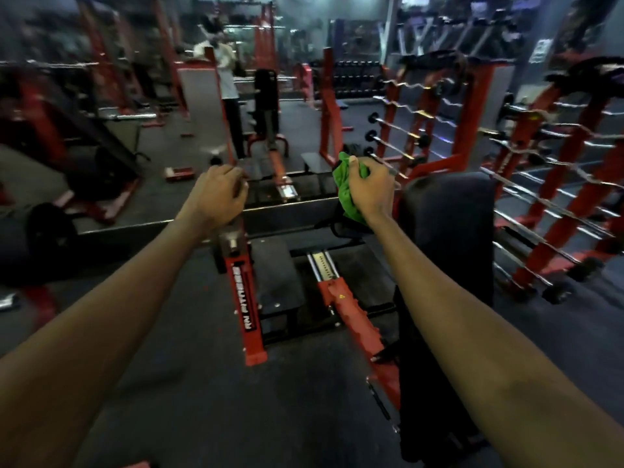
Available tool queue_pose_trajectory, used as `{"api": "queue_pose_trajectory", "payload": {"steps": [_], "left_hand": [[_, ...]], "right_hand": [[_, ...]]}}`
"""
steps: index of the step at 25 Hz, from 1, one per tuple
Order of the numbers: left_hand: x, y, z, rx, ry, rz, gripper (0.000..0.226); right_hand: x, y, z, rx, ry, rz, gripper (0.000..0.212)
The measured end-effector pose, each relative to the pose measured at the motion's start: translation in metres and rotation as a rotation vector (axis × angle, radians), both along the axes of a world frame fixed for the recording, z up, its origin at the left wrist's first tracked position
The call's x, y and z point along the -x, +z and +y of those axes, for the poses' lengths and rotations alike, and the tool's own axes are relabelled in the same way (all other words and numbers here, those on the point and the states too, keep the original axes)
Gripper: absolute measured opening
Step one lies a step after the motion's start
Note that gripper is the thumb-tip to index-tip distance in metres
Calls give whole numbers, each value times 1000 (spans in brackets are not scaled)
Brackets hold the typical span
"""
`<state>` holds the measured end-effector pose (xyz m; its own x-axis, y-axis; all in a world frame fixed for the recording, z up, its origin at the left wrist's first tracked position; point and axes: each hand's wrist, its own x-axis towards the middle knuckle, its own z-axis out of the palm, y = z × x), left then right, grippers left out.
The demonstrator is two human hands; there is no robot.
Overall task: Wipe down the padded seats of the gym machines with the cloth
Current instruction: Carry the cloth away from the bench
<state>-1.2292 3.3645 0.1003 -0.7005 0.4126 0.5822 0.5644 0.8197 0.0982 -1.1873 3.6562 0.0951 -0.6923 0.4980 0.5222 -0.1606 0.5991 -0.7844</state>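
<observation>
Two arms are out in front of us, both hands above the red machine.

Our right hand (369, 192) grips the green cloth (347, 194). Fingers and thumb are curled round it. The cloth is bunched, one end poking up past the thumb and the rest hanging below the palm. It's in the air, touching no pad.

The black pad (449, 217) sits just to the right of that hand, upright and slightly tilted. Its lower section runs down toward us under the right forearm. There's a gap between cloth and pad, the cloth on the pad's left side.

Our left hand (216, 194) is over the top of the red post (244, 298) marked RN FITNESS. Its fingers are curled downward. The frame is blurred there, so we cannot tell whether they grip anything or only rest on the post cap.

Between the arms:
- black footplate (275, 278) just right of the post
- chrome adjuster strip (322, 263) with a row of holes
- red beam (354, 322) running from the strip toward the lower pad

The bar rack (479, 109) is on the right, with a red frame and many chrome bars lying across it. It's near the pad but apart from it.

A person in a white top (228, 79) stands far ahead among more red frames, heavily blurred. We can't tell whether that's a mirror. The dark floor (169, 400) runs under everything.
</observation>
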Motion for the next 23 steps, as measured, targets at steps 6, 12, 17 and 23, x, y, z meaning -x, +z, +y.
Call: {"api": "queue_pose_trajectory", "payload": {"steps": [6, 12, 17, 23], "left_hand": [[-51, -16, -133, -5, 298, -54, 23], [-130, -29, -235, -15, 548, -149, 31], [-209, -44, -285, -68, 769, -198, 32], [-289, -62, -330, -81, 900, -265, 48]], "right_hand": [[24, -21, -137, -34, 256, -54, 34], [19, -43, -258, -38, 477, -111, 34], [-11, -56, -347, -93, 691, -123, 32], [-62, -82, -414, -105, 873, -169, 34]]}}
